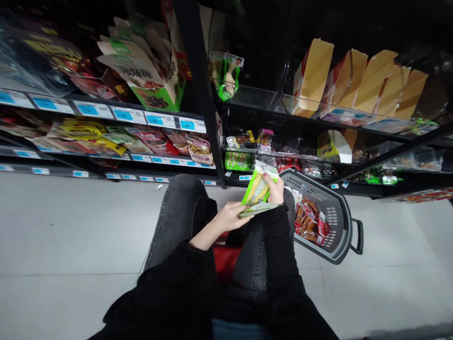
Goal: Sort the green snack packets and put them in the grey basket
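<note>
Between my knees, my right hand (276, 190) grips a green and clear snack packet (259, 185) by its upper right side, with long yellowish pieces showing through the window. My left hand (229, 216) is closed on another flat packet (261, 208), seen nearly edge-on, just below the first one. The two packets overlap or touch; I cannot tell which. What is inside the lower packet is hidden. Beside my right knee, a grey shopping basket (338, 236) stands on the floor with several red and brown snack packets (311, 222) in it.
Black shelves rise in front, with a dark upright post (198, 56) between bays. Open cardboard display boxes (313, 75) stand on the right upper shelf. A green packet (229, 78) hangs near the post. Colourful snack bags (88, 134) fill the left lower shelf, above pale floor tiles (88, 226).
</note>
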A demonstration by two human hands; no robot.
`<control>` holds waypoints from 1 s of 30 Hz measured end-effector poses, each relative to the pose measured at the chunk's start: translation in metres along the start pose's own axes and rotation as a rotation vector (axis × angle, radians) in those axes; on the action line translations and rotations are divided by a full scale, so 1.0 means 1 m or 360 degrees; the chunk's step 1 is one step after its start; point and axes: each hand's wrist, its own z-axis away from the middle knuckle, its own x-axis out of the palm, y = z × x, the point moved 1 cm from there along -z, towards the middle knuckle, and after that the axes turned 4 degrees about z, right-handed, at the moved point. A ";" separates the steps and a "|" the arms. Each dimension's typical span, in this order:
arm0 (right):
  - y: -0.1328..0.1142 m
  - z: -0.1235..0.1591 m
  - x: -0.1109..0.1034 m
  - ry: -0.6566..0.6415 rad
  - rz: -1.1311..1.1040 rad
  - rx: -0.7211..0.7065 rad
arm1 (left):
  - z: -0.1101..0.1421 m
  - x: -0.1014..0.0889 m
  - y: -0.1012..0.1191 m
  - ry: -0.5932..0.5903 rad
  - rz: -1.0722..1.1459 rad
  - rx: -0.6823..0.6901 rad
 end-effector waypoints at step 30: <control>0.003 -0.008 -0.015 -0.0403 -0.0030 0.0059 | -0.006 -0.002 -0.001 0.0141 -0.0074 -0.0021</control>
